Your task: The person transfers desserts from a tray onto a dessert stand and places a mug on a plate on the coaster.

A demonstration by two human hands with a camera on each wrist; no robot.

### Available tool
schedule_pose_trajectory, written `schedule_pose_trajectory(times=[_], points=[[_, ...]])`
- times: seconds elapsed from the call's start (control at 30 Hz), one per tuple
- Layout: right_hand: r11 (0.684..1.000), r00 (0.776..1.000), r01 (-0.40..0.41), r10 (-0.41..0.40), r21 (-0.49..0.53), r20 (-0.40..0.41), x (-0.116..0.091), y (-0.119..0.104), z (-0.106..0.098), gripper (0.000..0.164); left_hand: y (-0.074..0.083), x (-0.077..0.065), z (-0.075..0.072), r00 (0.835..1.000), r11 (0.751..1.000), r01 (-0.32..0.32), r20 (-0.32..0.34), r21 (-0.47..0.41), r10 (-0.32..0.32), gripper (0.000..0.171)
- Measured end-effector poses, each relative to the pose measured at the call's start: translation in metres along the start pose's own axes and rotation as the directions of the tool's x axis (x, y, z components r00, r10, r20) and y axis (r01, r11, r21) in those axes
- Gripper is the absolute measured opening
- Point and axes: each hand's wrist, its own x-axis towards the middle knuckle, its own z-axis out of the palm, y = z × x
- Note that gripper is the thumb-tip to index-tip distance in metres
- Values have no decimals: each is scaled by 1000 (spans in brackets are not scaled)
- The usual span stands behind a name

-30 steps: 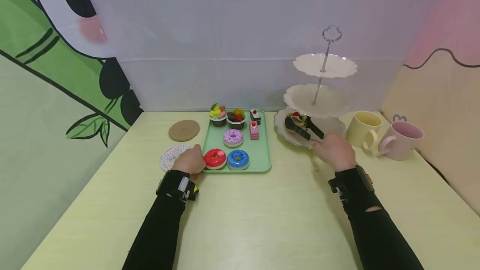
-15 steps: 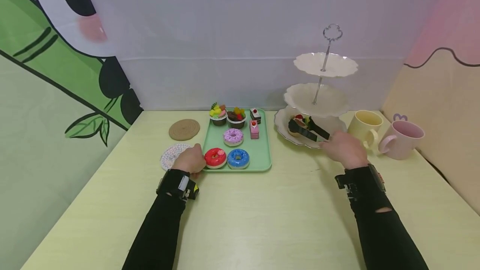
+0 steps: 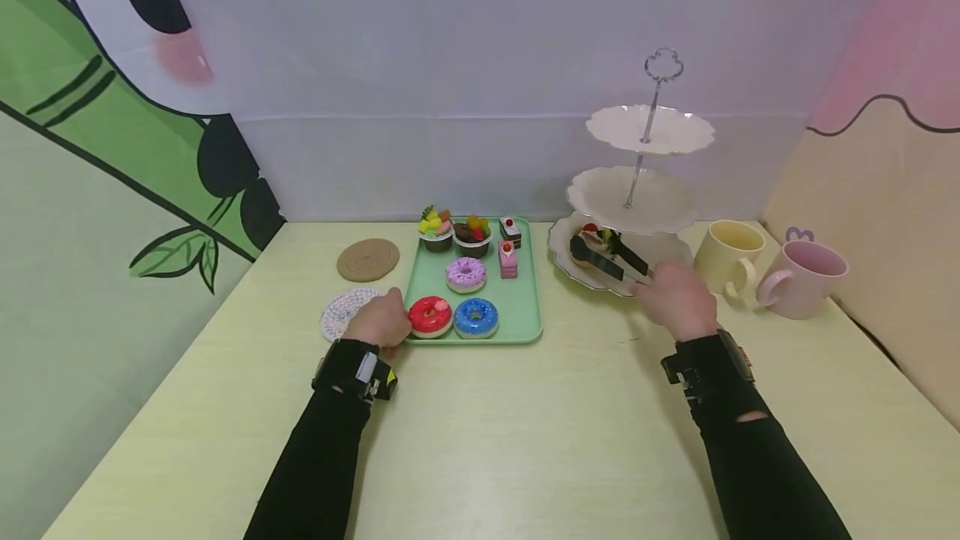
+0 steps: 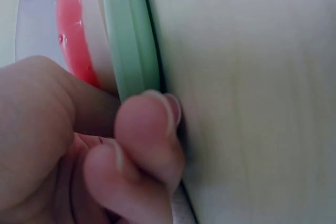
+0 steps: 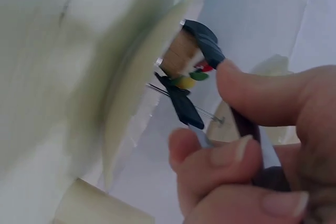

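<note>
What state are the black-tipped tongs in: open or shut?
Open: the right wrist view shows the tongs with tips apart and the brown fruit-topped tart between them. Whether they press it, can't tell.

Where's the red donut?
In the head view, the red donut sits at the near left corner of the green tray, between the left hand and blue donut.

Since half a second ago, the black-tipped tongs (image 3: pixel 600 260) have been shifted slightly leftward and away by the right hand (image 3: pixel 678 301), and the fruit-topped tart (image 5: pixel 179 53) between their tips has been moved along.
</note>
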Motion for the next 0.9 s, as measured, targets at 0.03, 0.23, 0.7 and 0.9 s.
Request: schedule_pose_trajectory(times=[0.03, 0.23, 0.7, 0.9], points=[[1000, 1000, -4, 4, 9, -12, 2, 1, 3, 41, 0, 0, 0, 1000, 1000, 2, 1, -1, -2, 42], [1000, 998, 10, -9, 15, -68, 7, 3, 15, 39, 0, 1, 0, 1000, 1000, -7, -2, 5, 7, 41], [1000, 999, -10, 9, 11, 31, -1, -8, 1, 44, 0, 0, -1, 1000, 1000, -14, 5, -1, 14, 44], [1000, 998, 12, -11, -13, 58, -5, -13, -7, 50, -2, 3, 0, 1000, 1000, -27, -2, 2, 27, 42]])
